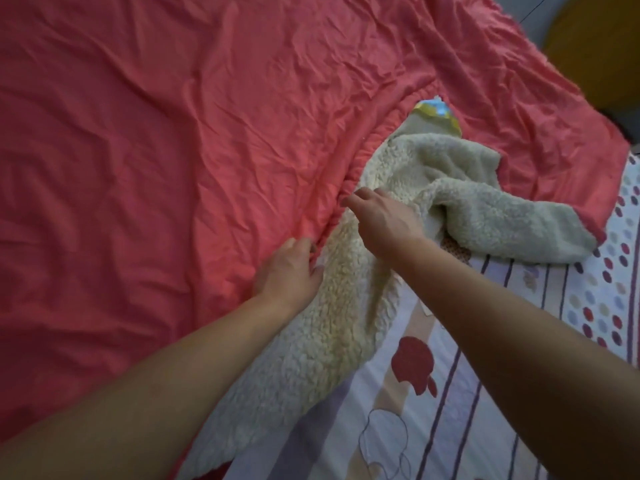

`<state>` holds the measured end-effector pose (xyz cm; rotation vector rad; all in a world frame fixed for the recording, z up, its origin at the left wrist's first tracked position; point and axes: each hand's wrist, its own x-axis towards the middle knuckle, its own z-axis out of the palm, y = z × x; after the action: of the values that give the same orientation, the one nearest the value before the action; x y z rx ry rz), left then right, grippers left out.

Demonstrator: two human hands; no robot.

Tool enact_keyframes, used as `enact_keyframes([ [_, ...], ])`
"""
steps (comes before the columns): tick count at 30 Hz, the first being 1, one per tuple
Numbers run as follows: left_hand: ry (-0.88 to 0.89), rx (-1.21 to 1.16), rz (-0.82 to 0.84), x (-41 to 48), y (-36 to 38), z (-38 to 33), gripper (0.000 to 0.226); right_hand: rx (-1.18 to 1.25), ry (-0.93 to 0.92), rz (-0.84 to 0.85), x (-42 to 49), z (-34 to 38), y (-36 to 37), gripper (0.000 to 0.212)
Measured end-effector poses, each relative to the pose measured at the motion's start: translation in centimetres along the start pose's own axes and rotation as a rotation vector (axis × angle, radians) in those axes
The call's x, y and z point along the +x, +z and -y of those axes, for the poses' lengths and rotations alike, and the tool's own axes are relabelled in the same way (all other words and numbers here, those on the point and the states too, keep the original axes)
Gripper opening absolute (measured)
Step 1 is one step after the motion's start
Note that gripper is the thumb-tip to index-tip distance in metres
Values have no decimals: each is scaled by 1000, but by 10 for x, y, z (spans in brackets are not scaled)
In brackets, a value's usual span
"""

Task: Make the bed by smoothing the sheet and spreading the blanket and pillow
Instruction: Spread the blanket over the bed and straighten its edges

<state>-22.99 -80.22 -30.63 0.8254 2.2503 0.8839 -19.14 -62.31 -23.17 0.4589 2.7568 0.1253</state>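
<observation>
Head view: blanket [173,133] mostly spread, edge flipped at centre.
Left hand [287,270], right hand [381,218] pinch that edge; sheet [398,427] uncovered lower right.

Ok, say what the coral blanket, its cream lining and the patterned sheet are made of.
Coral-red blanket top: thin matte cloth, maybe cotton, finely creased.
Cream lining: sherpa-like fleece, curly pile.
Striped, dotted bed sheet: smooth printed cloth, likely cotton.

Showing coral-pink blanket [173,133] across upper left, baring cream fleece underside [346,306] at centre, displaying pale sheet [467,393] lower right, carrying purple stripes, red apples, red and mauve dots at right edge
</observation>
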Motion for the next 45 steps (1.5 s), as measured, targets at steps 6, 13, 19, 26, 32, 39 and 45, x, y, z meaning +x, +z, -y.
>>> enact_keyframes([
  [6, -42, 112, 89, 12, 15, 15, 49, -1, -28, 45, 26, 0, 31, 42],
  [13, 72, 114, 106, 20, 24, 22, 27, 12, 80, 11, 26, 2, 67, 31],
  [19, 119, 85, 57, 17, 28, 21, 14, 64, 147, -87, 19, 0, 77, 22],
  [26, 165, 105, 52, 9, 31, -3, 21, 80, 264, -143, -12, -12, 76, 23],
  [32, 273, 202, 20, -2, 38, -35, 22, 92, 321, -200, -44, -35, 66, 22],
  [39, 320, 191, 61, -33, 59, -75, 13, 106, 395, -202, -108, -62, 65, 21],
  [45, 359, 217, 82, -73, 89, -104, 11, 122, 439, -199, -170, -79, 74, 21],
])
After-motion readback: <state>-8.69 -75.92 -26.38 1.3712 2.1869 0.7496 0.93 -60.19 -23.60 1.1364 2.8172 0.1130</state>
